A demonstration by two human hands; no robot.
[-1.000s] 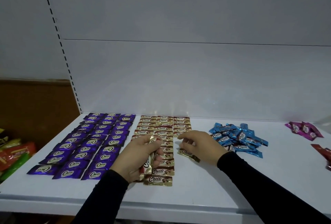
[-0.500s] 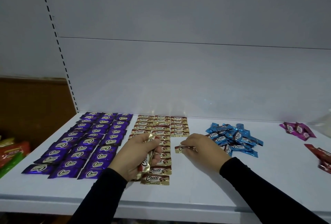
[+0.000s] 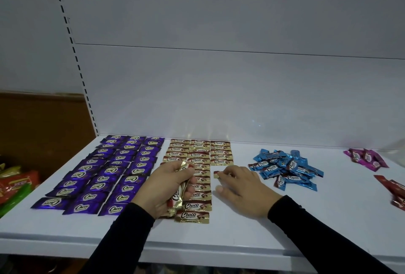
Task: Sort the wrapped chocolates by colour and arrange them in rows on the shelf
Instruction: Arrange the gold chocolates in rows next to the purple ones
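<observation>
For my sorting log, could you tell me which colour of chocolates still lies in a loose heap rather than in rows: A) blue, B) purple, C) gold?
A: the blue chocolates lie jumbled in a pile, while the purple chocolates and gold chocolates sit in neat columns.

A pale grey-white back panel [image 3: 219,32] is rising behind the white shelf [image 3: 219,241], a thin horizontal seam [image 3: 241,50] crossing it. A slotted upright [image 3: 72,43] is running along the left edge, with a brown wooden panel [image 3: 43,124] showing beyond. Dim, cool light is falling evenly.
</observation>
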